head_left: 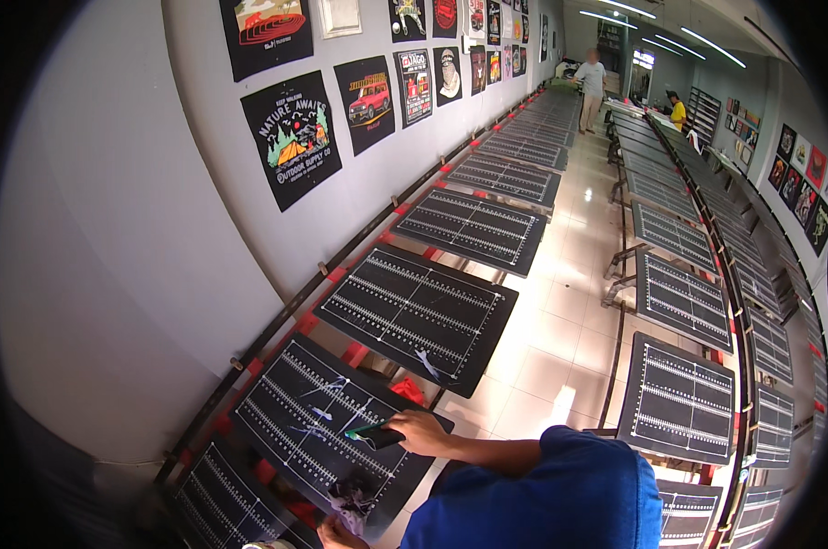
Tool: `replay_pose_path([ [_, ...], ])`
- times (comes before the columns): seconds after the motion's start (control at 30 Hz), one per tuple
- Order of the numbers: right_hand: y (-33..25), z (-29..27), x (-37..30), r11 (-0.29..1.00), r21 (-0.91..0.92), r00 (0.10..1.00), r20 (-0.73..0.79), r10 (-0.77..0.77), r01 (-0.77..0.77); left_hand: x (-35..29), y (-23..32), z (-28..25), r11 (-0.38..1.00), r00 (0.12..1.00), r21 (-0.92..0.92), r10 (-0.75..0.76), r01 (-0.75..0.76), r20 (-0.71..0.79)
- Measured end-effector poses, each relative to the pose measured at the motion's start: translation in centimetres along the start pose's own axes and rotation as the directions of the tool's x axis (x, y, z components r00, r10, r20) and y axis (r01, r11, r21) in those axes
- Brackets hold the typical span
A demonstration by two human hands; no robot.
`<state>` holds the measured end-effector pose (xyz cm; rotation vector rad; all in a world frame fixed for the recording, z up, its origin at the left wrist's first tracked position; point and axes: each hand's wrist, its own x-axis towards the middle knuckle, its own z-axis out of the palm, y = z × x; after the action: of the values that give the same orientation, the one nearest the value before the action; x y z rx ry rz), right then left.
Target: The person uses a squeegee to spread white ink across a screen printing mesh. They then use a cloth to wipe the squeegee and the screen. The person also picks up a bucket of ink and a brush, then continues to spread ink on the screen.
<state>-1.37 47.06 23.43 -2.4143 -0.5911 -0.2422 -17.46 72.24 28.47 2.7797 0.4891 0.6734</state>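
Note:
My right hand point(419, 432) is closed around a flat dark tool with a green edge point(377, 435), which looks like a squeegee or scraper. It is held low over a black printing board point(281, 389) marked with white ruled lines. Pale whitish smears point(321, 414) lie on the board left of the tool. At the board's near edge, my left hand point(338, 533) is closed on a crumpled purplish-grey cloth point(352, 503). Part of the left hand is cut off by the lower picture edge. My right arm is in a blue sleeve point(542, 485).
More ruled boards point(419, 311) run away in a row along the left wall, on a dark rail point(309, 284). A second row of boards point(679, 393) stands right of the tiled aisle point(560, 320). Far off are a standing person point(591, 87) and a person in yellow point(677, 112).

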Motion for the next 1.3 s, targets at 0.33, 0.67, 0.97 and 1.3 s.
replay_pose_path([
  [0.33,0.8,1.7,-0.4,1.000,-0.020,0.997,0.074,0.011,-0.009,-3.4,-4.9,4.6,0.906,0.997,-0.420,0.014,-0.045,-0.076],
  [0.67,1.6,-1.0,-0.6,0.993,0.119,1.000,-0.008,0.022,-0.021,1.6,4.6,-0.5,0.954,0.993,-0.296,0.072,-0.041,0.095],
  [0.97,2.9,-3.9,-1.0,0.986,0.148,0.993,-0.082,0.086,-0.073,3.7,11.6,-2.5,0.898,0.947,-0.380,0.290,-0.221,0.136],
  [1.3,1.5,-3.6,-1.9,0.976,0.202,0.990,-0.091,0.105,-0.085,0.6,8.6,-0.2,0.806,0.846,-0.569,0.182,0.164,0.501],
])
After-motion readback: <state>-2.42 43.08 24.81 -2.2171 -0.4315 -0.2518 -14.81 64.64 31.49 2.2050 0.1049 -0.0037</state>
